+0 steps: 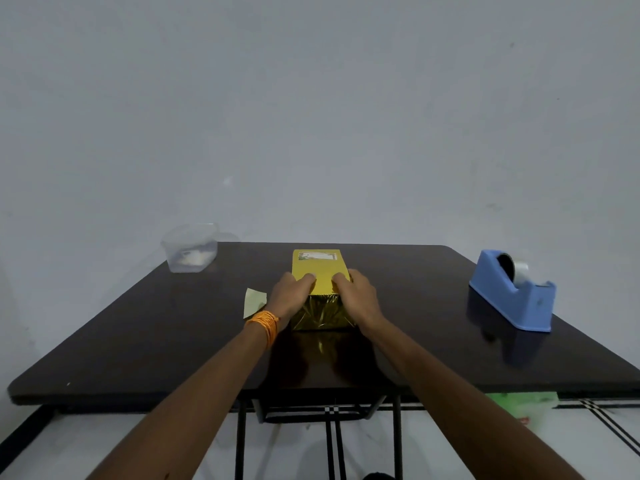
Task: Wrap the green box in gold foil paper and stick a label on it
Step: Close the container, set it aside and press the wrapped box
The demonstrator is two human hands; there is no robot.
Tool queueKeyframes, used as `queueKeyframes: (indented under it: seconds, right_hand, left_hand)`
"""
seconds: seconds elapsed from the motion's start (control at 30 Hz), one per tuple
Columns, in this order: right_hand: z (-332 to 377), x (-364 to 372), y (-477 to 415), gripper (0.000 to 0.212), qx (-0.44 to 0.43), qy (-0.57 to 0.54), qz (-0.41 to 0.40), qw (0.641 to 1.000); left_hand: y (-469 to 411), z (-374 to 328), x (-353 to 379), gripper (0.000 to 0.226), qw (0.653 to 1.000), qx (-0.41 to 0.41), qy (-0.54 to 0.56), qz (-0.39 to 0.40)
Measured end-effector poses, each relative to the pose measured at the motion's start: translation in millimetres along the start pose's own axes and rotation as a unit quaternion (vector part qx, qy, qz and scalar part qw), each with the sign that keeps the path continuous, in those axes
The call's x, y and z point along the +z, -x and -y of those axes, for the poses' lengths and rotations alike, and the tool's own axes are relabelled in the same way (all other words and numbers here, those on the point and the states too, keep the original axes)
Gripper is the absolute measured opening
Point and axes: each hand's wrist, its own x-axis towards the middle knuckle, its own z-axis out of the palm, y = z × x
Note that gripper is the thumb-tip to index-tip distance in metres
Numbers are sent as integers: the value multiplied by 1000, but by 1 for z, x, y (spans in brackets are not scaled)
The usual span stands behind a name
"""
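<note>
The gold-foil-wrapped box (320, 289) lies in the middle of the dark worktop (138, 341), its long side running from 6 to 12 o'clock. The foil is smooth on top and crinkled on the near end face. A white-framed label (317, 255) is stuck on the top face at the box's 12 o'clock end.

The left hand (286, 296) grips the box from its 9 o'clock side, and the right hand (357, 298) grips it from its 3 o'clock side. Each thumb lies across the top edge. The fingers wrap down the side walls, mostly hidden, so both hands are closed on the box. An orange thread band (266, 323) circles the left wrist.

At the box's 9 o'clock, just beside the left hand, a pale green scrap of paper (255, 301) lies flat on the worktop.

At 10 o'clock, on the far corner, stands a clear plastic container (189, 249) without a lid. It holds something white at the bottom (too blurred to name).

At 3 o'clock, well apart from the box, sits a blue tape dispenser (512, 299). It carries a roll of tape (517, 270) upright in its cradle.
</note>
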Motion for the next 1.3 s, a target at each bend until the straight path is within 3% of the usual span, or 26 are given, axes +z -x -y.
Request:
queueKeyframes:
  seconds: [0.17, 0.67, 0.9, 1.3]
  right_hand:
    - [-6, 1, -13, 31, 6, -12, 5, 1000]
    - [-39, 38, -142, 24, 6, -6, 7, 1000]
    - [-32, 43, -152, 36, 33, 3, 37, 999]
    - [8, 13, -149, 55, 180, 99, 170, 964]
  left_hand:
    - [-16, 4, 4, 43, 1000, 8, -30, -5]
    - [-150, 24, 22, 49, 997, 16, -71, -10]
    - [-155, 20, 17, 35, 998, 5, -62, 3]
    - [-123, -39, -3, 38, 984, -170, -30, 43]
